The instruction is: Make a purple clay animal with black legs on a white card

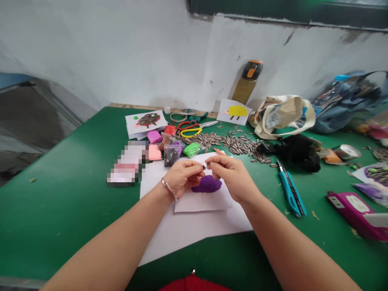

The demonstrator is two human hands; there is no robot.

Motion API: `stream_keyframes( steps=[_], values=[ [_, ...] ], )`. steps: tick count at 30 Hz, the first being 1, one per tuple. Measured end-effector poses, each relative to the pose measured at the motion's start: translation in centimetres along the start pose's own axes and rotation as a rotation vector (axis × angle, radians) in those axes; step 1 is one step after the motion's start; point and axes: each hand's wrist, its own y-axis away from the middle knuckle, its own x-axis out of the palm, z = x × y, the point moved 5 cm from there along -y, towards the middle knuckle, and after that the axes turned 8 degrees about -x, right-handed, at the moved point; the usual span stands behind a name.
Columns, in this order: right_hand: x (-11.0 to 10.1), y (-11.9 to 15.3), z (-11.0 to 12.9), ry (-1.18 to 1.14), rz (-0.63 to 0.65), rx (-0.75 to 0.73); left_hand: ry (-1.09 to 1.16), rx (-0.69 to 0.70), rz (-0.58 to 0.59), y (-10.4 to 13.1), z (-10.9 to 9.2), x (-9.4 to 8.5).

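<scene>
My left hand point(185, 178), with a bracelet at the wrist, is closed in a pinch with a small bit of black clay point(203, 167) at the thumb tip. Opposite it, almost touching, my right hand point(227, 174) pinches another tiny dark bit point(208, 163), which looks like the same clay. Both hands hover over a white card point(194, 205) bearing a purple clay shape point(209, 184) with thin drawn legs below it. My fingers partly cover that shape. A larger white sheet point(157, 238) lies beneath the card. Beyond the left hand is a small bag of black clay point(171, 156).
Behind are clay packets in green point(192, 149) and red point(170, 130), yellow-handled scissors point(190, 132) and scattered sunflower seeds point(236, 144). A teal utility knife point(291, 192) and magenta box point(356, 214) lie right. A blurred-out phone-like object point(129, 163) lies left; a bottle point(247, 83) stands against the wall.
</scene>
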Motion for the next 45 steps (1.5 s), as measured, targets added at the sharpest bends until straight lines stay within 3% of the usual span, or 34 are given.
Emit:
stream_keyframes(
  steps=[4, 13, 21, 25, 39, 45],
  values=[
    [0.14, 0.1, -0.1, -0.072, -0.005, 0.066, 0.013, 0.002, 0.019, 0.02, 0.03, 0.01],
    [0.42, 0.4, -0.1, 0.2, -0.011, -0.123, -0.024, 0.03, 0.053, 0.08, -0.07, 0.14],
    [0.56, 0.41, 0.32, -0.022, 0.15, 0.033, -0.029, 0.035, 0.057, 0.03, -0.07, 0.02],
    [0.82, 0.5, -0.11, -0.118, 0.156, 0.11, -0.047, 0.036, 0.066, 0.08, -0.09, 0.08],
    [0.35, 0.25, -0.06, -0.047, 0.074, 0.071, -0.055, 0.003, 0.03, 0.2, 0.04, 0.04],
    [0.98, 0.47, -0.35, -0.039, 0.136, 0.094, -0.042, 0.011, 0.037, 0.1, 0.08, 0.05]
  ],
)
